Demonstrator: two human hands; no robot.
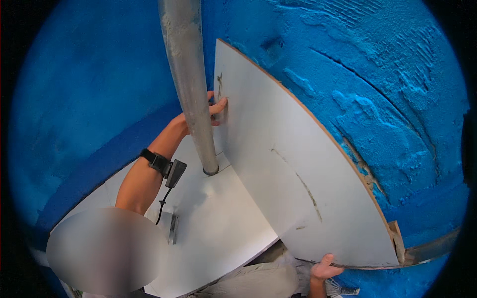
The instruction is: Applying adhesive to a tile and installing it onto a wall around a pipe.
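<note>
A large white panel (298,154) with a curved brown edge stands tilted against the rough blue wall, dark scuff streaks across its face. Partly hidden behind the metal pipe, my left hand (217,108) holds the panel's left edge near its top, with fingertips on the face. A black strap with a small device (169,166) and cable is round that wrist. At the bottom, my right hand (325,269) grips the panel's lower edge, thumb up on the near side and fingers hidden underneath. Below the panel's left side lies a white board (223,213).
The thick grey pipe (185,59) rises from the white board. A small metal bracket (173,228) stands on it. A wooden piece (396,241) sits at the panel's right corner. A brush-like tool (343,289) lies by my right wrist. A blurred oval hides the lower left.
</note>
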